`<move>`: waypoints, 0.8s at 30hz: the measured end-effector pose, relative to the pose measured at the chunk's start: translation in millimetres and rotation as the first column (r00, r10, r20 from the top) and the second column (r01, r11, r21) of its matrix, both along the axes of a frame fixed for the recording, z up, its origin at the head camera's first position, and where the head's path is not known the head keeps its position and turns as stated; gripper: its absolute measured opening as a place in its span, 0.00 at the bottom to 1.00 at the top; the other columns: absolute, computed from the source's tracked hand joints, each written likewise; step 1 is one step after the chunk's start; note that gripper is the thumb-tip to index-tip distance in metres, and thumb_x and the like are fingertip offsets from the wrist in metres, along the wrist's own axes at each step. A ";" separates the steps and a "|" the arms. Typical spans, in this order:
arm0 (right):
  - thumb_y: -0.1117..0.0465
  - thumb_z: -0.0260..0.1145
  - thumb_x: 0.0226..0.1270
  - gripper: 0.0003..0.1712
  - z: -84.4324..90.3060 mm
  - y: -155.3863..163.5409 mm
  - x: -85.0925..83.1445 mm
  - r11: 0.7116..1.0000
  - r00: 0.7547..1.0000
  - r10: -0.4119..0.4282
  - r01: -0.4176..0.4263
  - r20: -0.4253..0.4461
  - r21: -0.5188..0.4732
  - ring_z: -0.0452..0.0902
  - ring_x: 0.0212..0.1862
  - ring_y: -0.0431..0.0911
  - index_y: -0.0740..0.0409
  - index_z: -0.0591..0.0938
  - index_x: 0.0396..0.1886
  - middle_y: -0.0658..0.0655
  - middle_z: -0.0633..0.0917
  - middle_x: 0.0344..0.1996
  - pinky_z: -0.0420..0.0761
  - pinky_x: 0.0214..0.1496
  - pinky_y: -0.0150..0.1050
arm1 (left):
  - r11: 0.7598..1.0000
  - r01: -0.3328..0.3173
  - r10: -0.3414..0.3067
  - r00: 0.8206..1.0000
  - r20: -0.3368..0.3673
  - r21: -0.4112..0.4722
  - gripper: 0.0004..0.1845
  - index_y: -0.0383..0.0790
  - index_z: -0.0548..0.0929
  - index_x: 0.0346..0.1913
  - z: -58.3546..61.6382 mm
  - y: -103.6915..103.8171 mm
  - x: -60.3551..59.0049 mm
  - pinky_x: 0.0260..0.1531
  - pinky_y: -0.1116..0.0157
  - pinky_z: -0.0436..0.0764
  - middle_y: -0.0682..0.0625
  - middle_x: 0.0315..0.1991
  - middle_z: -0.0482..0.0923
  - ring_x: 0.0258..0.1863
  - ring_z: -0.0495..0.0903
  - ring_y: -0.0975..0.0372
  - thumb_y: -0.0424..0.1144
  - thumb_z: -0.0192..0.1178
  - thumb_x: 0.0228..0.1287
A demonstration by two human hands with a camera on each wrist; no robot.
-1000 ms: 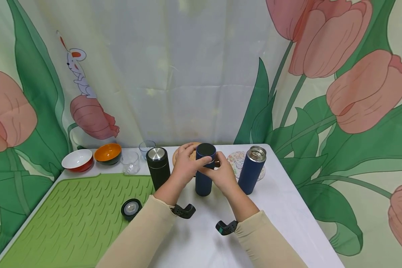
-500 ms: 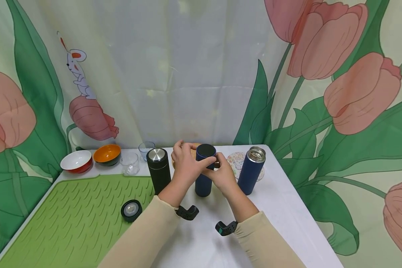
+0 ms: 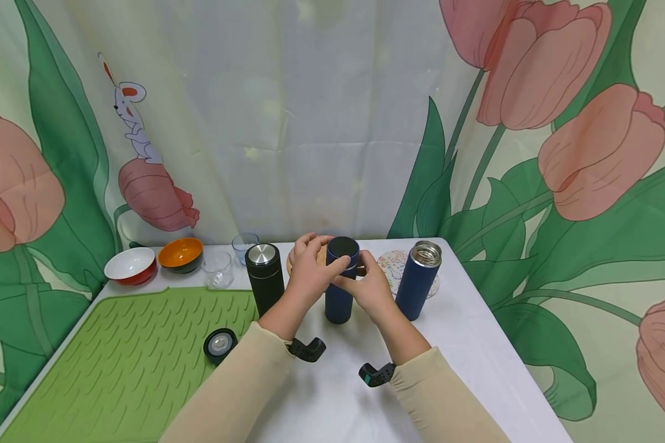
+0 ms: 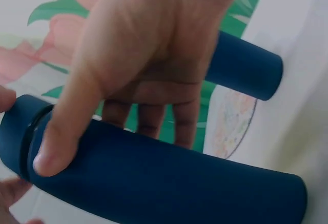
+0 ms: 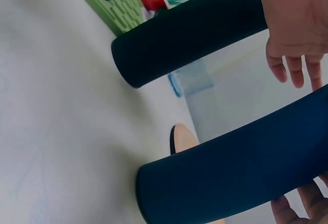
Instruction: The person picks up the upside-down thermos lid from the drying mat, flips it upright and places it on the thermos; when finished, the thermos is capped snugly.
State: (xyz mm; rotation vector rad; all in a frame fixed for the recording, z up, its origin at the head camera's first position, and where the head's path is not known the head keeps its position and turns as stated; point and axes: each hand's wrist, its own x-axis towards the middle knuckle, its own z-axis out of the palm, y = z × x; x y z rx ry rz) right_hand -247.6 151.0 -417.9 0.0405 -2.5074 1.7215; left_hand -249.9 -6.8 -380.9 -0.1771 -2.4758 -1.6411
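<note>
A dark blue vacuum flask (image 3: 339,307) stands upright on the table in the head view, its lid (image 3: 343,247) on top. My left hand (image 3: 305,274) pinches this lid, thumb in front and fingers behind. Around the upper body, just below the lid seam, my right hand (image 3: 374,290) holds the flask; its thumb (image 4: 54,157) lies along the near side in the left wrist view. To the right stands a second blue flask (image 3: 414,289) with its steel mouth uncovered. A black flask (image 3: 264,283) with a shiny metal top is beside my left forearm.
A green ridged mat (image 3: 116,363) covers the left side, with a round black lid (image 3: 220,344) on it. Behind are a red-and-white bowl (image 3: 130,266), an orange bowl (image 3: 180,253) and two glasses (image 3: 218,271). A patterned round coaster (image 3: 390,264) lies by the uncovered flask.
Half a second ago my left fingers were spread away from the lid; they are back around it now. My right hand and the flask have stayed in place.
</note>
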 end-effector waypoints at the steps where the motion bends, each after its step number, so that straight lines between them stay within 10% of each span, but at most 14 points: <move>1: 0.46 0.83 0.59 0.32 -0.3 0.1 -0.1 1.000 1.000 -0.002 0.002 -0.001 -0.004 0.77 0.64 0.53 0.41 0.78 0.60 0.52 0.83 0.57 0.81 0.58 0.54 | 1.000 -0.021 0.021 1.000 -0.015 -0.022 0.39 0.52 0.78 0.69 -1.2 2.1 0.1 0.76 0.36 0.57 0.46 0.82 0.54 0.82 0.47 0.46 0.62 0.74 0.57; 10: 0.58 0.81 0.62 0.31 -2.6 -0.3 -1.4 0.999 1.000 -0.022 0.021 -0.021 -0.034 0.80 0.60 0.55 0.44 0.79 0.62 0.54 0.84 0.60 0.82 0.57 0.54 | 0.970 -0.214 0.201 0.973 -0.116 -0.116 0.47 0.45 0.72 0.57 -8.4 19.3 -0.7 0.75 0.38 0.58 0.43 0.81 0.52 0.80 0.51 0.46 0.72 0.79 0.44; 24: 0.52 0.82 0.59 0.29 -1.5 -1.8 -1.4 1.000 1.000 -0.017 0.017 -0.023 -0.014 0.77 0.61 0.53 0.44 0.79 0.58 0.54 0.82 0.55 0.80 0.58 0.55 | 0.989 -0.111 0.096 0.985 -0.145 -0.099 0.32 0.53 0.81 0.64 -6.8 12.2 0.9 0.76 0.36 0.50 0.42 0.81 0.54 0.81 0.50 0.44 0.57 0.67 0.54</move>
